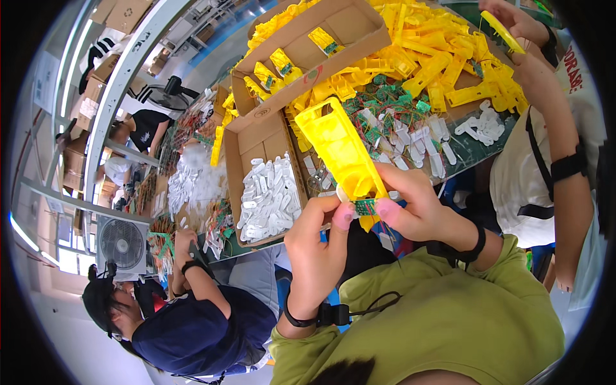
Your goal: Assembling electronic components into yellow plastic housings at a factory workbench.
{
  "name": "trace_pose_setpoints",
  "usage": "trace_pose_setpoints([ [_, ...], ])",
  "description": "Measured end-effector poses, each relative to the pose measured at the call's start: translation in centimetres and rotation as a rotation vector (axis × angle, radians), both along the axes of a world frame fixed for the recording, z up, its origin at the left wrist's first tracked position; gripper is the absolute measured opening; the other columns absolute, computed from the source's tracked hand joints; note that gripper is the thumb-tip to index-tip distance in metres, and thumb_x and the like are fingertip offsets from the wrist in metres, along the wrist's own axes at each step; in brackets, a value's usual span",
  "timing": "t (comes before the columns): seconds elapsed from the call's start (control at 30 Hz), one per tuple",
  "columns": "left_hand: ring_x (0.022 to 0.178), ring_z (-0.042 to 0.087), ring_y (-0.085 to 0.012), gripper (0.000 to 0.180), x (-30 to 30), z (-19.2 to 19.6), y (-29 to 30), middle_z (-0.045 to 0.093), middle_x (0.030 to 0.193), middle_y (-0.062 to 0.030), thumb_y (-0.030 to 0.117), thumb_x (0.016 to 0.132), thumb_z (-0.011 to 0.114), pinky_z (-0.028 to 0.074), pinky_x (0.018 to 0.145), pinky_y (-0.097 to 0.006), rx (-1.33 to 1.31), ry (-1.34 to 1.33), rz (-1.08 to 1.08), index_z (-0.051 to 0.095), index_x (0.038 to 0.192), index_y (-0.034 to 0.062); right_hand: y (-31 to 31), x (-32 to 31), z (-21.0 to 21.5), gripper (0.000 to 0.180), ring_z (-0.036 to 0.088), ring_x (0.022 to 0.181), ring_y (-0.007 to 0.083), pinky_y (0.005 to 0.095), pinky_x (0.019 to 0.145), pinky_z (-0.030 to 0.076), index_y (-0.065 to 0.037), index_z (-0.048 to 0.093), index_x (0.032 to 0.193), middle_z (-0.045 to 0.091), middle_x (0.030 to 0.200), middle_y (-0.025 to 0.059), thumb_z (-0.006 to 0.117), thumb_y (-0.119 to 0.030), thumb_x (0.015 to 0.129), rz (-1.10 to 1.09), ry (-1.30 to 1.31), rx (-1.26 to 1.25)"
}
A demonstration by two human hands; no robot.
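Between my two hands I hold a long yellow plastic housing (pixel 340 151), its hollow side up and its far end tilted away from me. A small green circuit board (pixel 366 206) sits at its near end, with a thin wire hanging below. My left hand (pixel 319 237) grips the near left corner, thumb against the board's edge. My right hand (pixel 410 204) pinches the near right side, thumb beside the board. Pink covers wrap both thumb tips. What my fingers do under the housing is hidden.
A cardboard box of white plastic pieces (pixel 269 202) stands left of my hands. Beyond it, a carton (pixel 256 106) holds several yellow housings. Yellow parts (pixel 423 58) and wired green boards (pixel 391 106) lie heaped on the table. Co-workers (pixel 192 321) sit left and stand right (pixel 545 128).
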State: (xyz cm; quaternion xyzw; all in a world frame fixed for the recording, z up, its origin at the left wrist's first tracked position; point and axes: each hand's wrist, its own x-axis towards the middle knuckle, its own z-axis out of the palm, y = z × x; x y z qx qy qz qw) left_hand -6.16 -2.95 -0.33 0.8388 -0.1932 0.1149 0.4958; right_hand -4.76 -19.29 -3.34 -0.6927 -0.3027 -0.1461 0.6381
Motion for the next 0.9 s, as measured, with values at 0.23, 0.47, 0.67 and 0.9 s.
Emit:
trace_pose_setpoints([
  [0.23,0.1,0.046,-0.0159,0.031,1.1,-0.7,0.3,0.044,0.108,-0.0085,0.015,0.08,0.057,0.04,0.08,-0.027,-0.371,0.362,-0.368,0.05,0.104,-0.0021,0.0,0.3,0.2,0.043,0.058,0.063,0.0214,0.0283,0.059,0.045,0.001,0.042,0.115,0.058,0.078,0.0121,0.044,-0.021,0.078,0.053,-0.134,-0.034],
  [0.47,0.094,0.047,-0.0135,0.03,2.3,-1.6,-0.1,0.046,0.104,-0.0061,0.01,0.079,0.057,0.038,0.081,-0.026,-0.447,0.284,-0.29,0.049,0.106,-0.0012,0.1,0.8,-2.4,0.06,0.055,0.085,0.0178,0.0272,0.075,0.041,-0.001,0.023,0.129,0.056,0.096,0.0131,0.043,-0.034,0.083,0.315,0.294,0.279],
  [0.67,0.076,0.053,-0.0081,0.026,5.6,-2.1,0.8,0.054,0.084,-0.0023,0.011,0.074,0.065,0.042,0.069,-0.022,-0.341,0.288,-0.09,0.054,0.093,-0.0014,-0.2,-0.5,-5.3,0.043,0.054,0.08,0.0118,0.025,0.069,0.043,-0.005,0.031,0.125,0.057,0.088,0.0097,0.044,-0.018,0.086,0.601,0.606,0.095],
  [0.9,0.072,0.055,-0.009,0.025,6.1,-3.5,0.9,0.059,0.081,-0.0051,0.011,0.074,0.064,0.044,0.066,-0.021,-0.421,0.214,0.026,0.053,0.091,-0.0027,-2.1,-2.5,1.8,0.046,0.059,0.069,0.0181,0.0249,0.063,0.045,-0.004,0.026,0.125,0.057,0.086,0.0176,0.045,-0.014,0.084,0.482,0.688,0.29],
])
